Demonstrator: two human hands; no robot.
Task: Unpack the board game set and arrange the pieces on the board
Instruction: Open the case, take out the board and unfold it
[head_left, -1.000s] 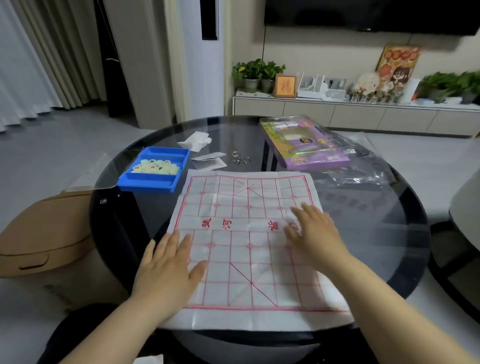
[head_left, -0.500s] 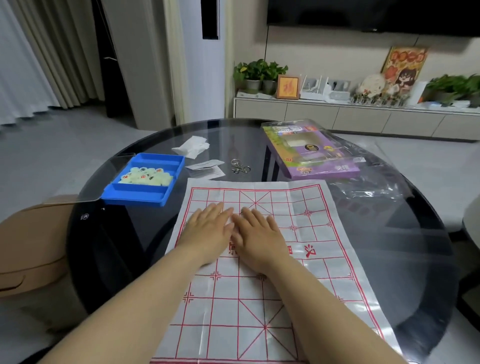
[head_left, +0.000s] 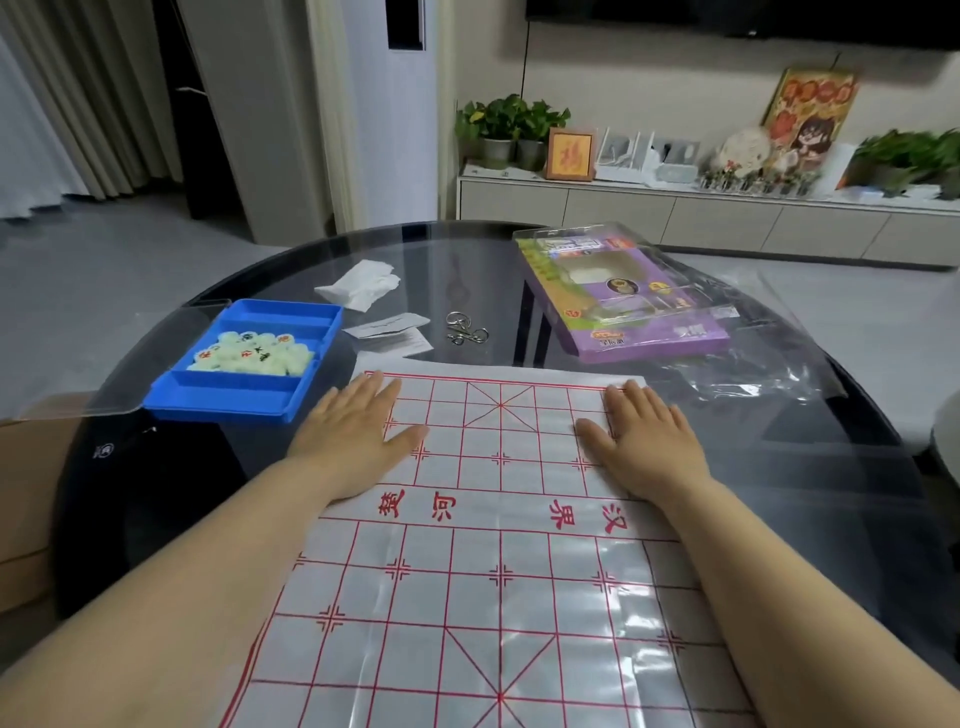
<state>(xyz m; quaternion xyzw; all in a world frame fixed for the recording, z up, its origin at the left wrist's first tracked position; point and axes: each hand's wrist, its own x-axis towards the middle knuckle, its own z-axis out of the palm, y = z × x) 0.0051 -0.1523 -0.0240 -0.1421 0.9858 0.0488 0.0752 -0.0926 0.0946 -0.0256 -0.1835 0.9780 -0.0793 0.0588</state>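
One white flexible board sheet with a red printed grid (head_left: 501, 525) lies flat on a round dark glass table (head_left: 810, 467), its near edge running out of view.

Two hands are on the sheet, both palm down with fingers straight and close together, gripping nothing. The left hand (head_left: 358, 431) presses the far left corner. The right hand (head_left: 644, 441) presses the far right corner.

One blue plastic tray (head_left: 228, 402) with three compartments sits just left of the sheet. The pale green round game pieces (head_left: 249, 353) are heaped in its middle compartment, too many and too overlapped to count; some carry red marks, some black.

Beyond the sheet:
- one crumpled white tissue (head_left: 363, 283)
- two white paper slips (head_left: 387, 326), overlapping
- one set of linked metal rings (head_left: 465, 330)
- one purple game box with a clear front (head_left: 649, 332), far right
- crinkled clear plastic wrap (head_left: 753, 364) beside the box
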